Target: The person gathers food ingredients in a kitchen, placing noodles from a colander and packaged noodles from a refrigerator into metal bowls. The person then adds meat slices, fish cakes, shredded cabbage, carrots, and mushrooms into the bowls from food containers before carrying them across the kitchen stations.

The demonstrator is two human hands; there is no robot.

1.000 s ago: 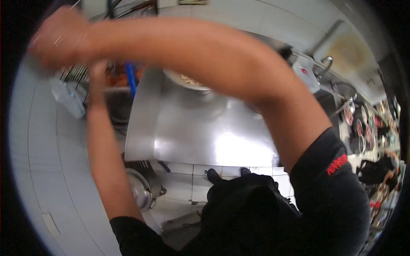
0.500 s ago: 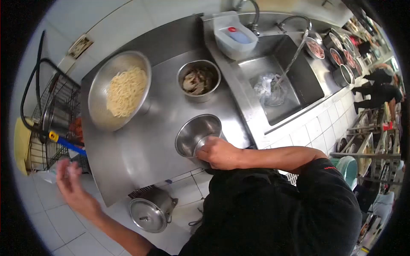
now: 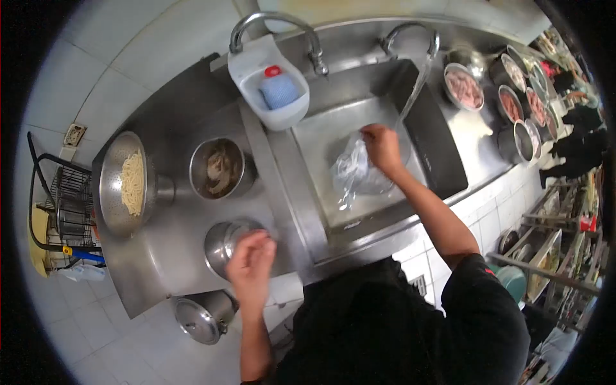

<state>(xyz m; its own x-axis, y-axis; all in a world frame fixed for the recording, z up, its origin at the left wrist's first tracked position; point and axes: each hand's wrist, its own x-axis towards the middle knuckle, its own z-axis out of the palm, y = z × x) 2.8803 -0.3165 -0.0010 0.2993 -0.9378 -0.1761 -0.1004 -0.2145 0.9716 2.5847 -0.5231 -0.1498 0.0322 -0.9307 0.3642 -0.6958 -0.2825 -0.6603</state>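
Note:
My right hand point(image 3: 385, 154) is over the sink point(image 3: 443, 154), its fingers closed on the edge of a clear plastic bag point(image 3: 354, 160). The bag hangs crumpled in the basin, left of the hand. Water runs from the right faucet point(image 3: 410, 32) just behind it. My left hand point(image 3: 251, 263) is in front of a steel pot point(image 3: 221, 247) and partly covers it; motion blurs its fingers. Behind that pot stands another steel pot point(image 3: 217, 168) with pale and brown pieces in liquid. Farther left, a tilted steel colander point(image 3: 112, 192) holds pale noodles point(image 3: 132, 183).
A white plastic caddy point(image 3: 289, 115) with a blue sponge point(image 3: 279, 92) sits beside the left faucet point(image 3: 276, 19). Bowls of raw meat point(image 3: 464, 88) stand right of the sink. A lidded pot point(image 3: 199, 321) is below the counter. Other people point(image 3: 581, 141) are far right.
My right hand has left the front steel pot and moved right to the plastic bag in the sink. My left hand has come from the far left to the pot. The view has shifted right.

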